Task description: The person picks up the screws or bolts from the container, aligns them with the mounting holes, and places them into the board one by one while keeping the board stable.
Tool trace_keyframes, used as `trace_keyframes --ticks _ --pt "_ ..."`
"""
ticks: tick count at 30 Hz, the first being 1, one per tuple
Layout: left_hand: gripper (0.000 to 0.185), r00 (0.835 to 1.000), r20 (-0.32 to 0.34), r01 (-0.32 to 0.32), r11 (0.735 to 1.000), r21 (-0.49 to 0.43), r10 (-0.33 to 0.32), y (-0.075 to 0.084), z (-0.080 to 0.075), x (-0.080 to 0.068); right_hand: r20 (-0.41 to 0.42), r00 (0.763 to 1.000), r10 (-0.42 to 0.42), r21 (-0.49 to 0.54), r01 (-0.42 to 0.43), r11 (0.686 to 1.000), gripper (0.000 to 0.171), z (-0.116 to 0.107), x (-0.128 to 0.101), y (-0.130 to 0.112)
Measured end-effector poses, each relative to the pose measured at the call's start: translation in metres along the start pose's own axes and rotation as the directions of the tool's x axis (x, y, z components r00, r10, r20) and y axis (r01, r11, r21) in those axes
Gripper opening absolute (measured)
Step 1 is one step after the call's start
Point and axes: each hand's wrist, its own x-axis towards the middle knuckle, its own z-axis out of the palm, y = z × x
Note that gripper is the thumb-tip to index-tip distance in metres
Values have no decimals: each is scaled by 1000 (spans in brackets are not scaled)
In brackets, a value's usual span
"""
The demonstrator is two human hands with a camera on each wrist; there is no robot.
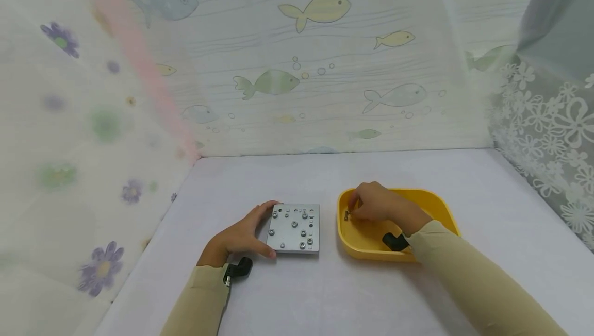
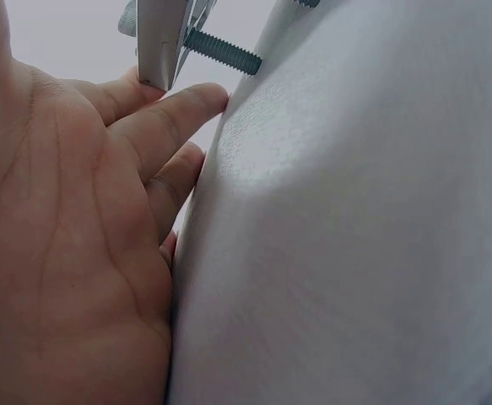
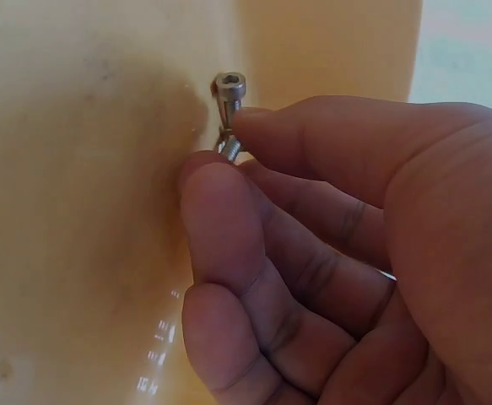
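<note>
Right hand [image 1: 378, 203] is inside the yellow tray [image 1: 445, 207], at its left wall. Thumb and forefinger pinch a small silver screw [image 3: 229, 114]; the socket head sticks out above the fingertips [image 3: 220, 202], the rest of the shaft is hidden between them. In the head view the screw [image 1: 347, 215] sits just off the tray's inner left wall.

Left hand [image 1: 241, 234] rests on the tabletop [image 1: 325, 295] against the left edge of the grey metal plate [image 1: 294, 228]. Thumb lies along the plate's front left corner, fingers wrap the far left corner. The left wrist view shows that edge raised off the tabletop, with a threaded bolt end [image 2: 222, 51] poking out underneath it and the fingers [image 2: 165, 114] relaxed beneath. So it steadies the plate by its edge, fingers curved round it.

Plate sits at mid-tabletop, just left of the tray, with a narrow gap between them. Several screw heads show on top of the plate. The tray is nearer the tabletop's right edge than its left.

A black wrist-camera mount [image 1: 237, 269] sits on each sleeve.
</note>
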Motion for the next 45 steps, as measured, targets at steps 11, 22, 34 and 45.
trace_keyframes --ticks 11,22,34,45 --pt "121 1000 1 -11 1000 10 11 2 0 0 -4 999 -41 -52 41 998 14 5 5 3" --pt "122 1000 0 -18 1000 3 18 0 0 -1 20 996 -85 -56 86 995 10 9 8 -5" --pt "119 1000 -2 -16 1000 24 16 0 0 0 -6 999 -38 -204 36 978 12 5 3 -9" --pt "120 1000 -11 -2 1000 21 2 0 2 -1 -45 998 -54 -336 36 941 9 3 -2 -10"
